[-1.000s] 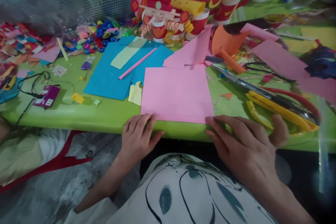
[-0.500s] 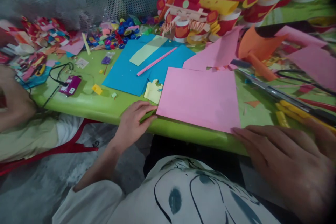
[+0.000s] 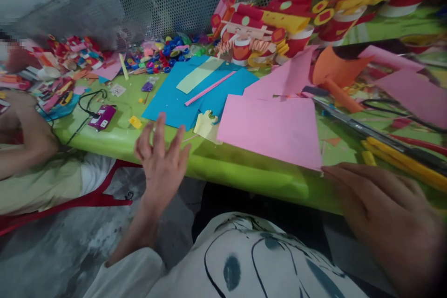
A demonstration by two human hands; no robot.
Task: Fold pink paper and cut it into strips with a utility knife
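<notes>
A pink sheet of paper (image 3: 270, 130) lies near the front edge of the green table, its near right corner reaching that edge. At this corner are the fingertips of my right hand (image 3: 387, 214), drawn together and pinching it; the thumb is mostly hidden. My left hand (image 3: 162, 160) hovers by the table edge with fingers spread, holding nothing. Between that hand and the pink sheet sits a torn, pale yellow paper piece (image 3: 206, 128). Behind it lies blue paper (image 3: 171, 95), bearing a pale green strip (image 3: 199, 74) and a thin pink strip (image 3: 209, 88).
Red and yellow paper-cup figures (image 3: 242, 49) stand at the back. Black and yellow scissors or cutters (image 3: 394, 149) lie at right among paper scraps. A small purple box with a cable (image 3: 102, 117) is at left. Another person's arm (image 3: 28, 139) rests at far left.
My left hand has let go of the pink sheet's near left corner, moved left and spread its fingers. My right hand stays at the near right corner. The view has shifted slightly.
</notes>
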